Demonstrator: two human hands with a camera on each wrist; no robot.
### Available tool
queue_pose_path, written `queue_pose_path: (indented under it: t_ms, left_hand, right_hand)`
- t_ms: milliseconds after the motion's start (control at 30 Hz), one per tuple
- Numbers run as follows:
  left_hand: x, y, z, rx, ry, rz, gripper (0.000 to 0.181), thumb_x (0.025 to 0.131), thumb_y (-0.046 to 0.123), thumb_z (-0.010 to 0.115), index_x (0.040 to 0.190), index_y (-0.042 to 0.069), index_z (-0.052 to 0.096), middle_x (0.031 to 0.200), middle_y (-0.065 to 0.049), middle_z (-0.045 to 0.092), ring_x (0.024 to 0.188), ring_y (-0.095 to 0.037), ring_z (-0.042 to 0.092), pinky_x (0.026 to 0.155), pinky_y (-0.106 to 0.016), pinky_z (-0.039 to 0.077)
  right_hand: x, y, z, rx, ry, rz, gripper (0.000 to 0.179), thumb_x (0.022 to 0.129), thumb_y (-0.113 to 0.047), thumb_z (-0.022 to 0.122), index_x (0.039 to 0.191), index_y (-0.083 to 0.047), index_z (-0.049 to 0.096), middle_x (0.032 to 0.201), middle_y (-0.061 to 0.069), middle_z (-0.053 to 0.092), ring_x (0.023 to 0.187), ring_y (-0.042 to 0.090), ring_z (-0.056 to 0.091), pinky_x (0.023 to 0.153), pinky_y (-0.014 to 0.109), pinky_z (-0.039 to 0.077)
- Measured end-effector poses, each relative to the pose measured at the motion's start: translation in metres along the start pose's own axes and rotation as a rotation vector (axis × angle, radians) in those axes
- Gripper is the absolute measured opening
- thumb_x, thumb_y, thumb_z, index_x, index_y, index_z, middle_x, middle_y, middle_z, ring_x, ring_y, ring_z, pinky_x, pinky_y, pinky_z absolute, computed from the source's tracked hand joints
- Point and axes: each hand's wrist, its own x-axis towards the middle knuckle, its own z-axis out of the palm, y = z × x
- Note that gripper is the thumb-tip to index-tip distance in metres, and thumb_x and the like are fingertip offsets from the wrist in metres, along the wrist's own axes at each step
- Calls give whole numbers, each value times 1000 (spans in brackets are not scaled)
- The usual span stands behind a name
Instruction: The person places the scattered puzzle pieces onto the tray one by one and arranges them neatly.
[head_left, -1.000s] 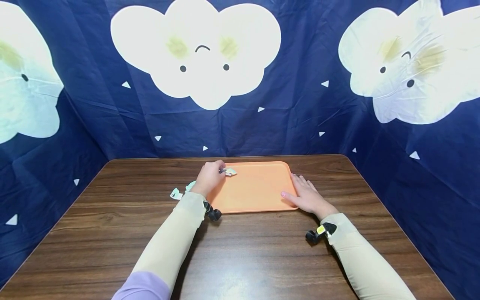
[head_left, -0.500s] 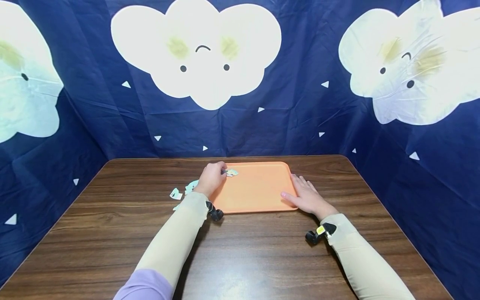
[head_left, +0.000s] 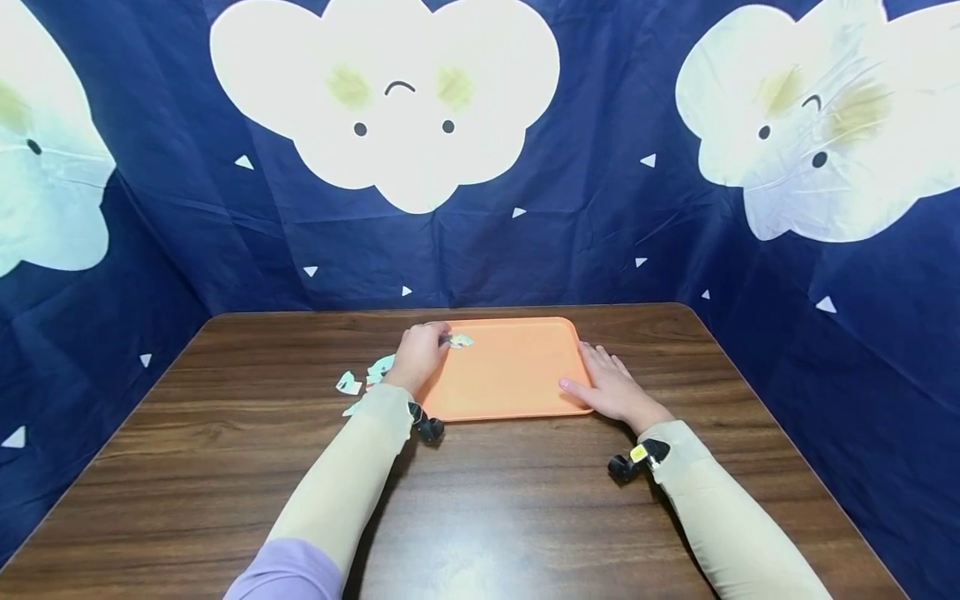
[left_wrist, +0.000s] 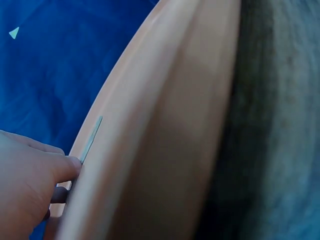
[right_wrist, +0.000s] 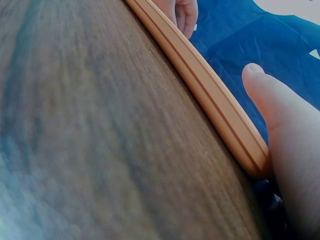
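Note:
In the head view my left hand (head_left: 422, 354) reaches over the left end of an orange tray (head_left: 510, 367). Its fingers pinch a small pale-green printed puzzle piece (head_left: 461, 341) at the tray's far left corner. From the left wrist, the same piece (left_wrist: 93, 136) shows as a thin edge by the thumb tip, low against the tray. My right hand (head_left: 613, 387) rests at the tray's right edge, fingers stretched out and thumb over the near right rim. Left of my left wrist, several similar pale-green pieces (head_left: 348, 383) lie on the table, partly hidden by the hand and sleeve.
The brown wooden table (head_left: 510, 492) carries the tray near its far edge. Behind and beside it hangs a dark blue cloth (head_left: 450, 258) with white clouds. A small black wrist camera (head_left: 427, 425) sits on the left wrist, another black camera (head_left: 622, 468) on the right.
My left hand has shifted slightly right with the piece, which looks flatter on the tray. Another loose piece now shows beside the left forearm. The right hand has stayed put; the head view tilts slightly.

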Motion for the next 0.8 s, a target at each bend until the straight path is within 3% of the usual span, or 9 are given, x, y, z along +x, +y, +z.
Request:
queue_pose_path:
  t_ms: [533,800]
  left_hand:
    - [-3,-2,-5,13,-29,-10,31,96,14,68,126,6,67,116,-9,73,111,-30,66,97,-49,41]
    - [-9,-4,-9,-33,-1,-3,41,97,18,69,136,8,60,134,-12,65,121,-30,62,104,-51,37]
  right_hand:
    - [3,-1,1,1,-4,-10,99,97,-67,44,160,1,12,165,23,18,153,41,10,121,58,6]
    - [1,-3,-1,2,5,-5,98,97,-66,46,160,2,13,165,24,19,153,42,10,121,58,6]
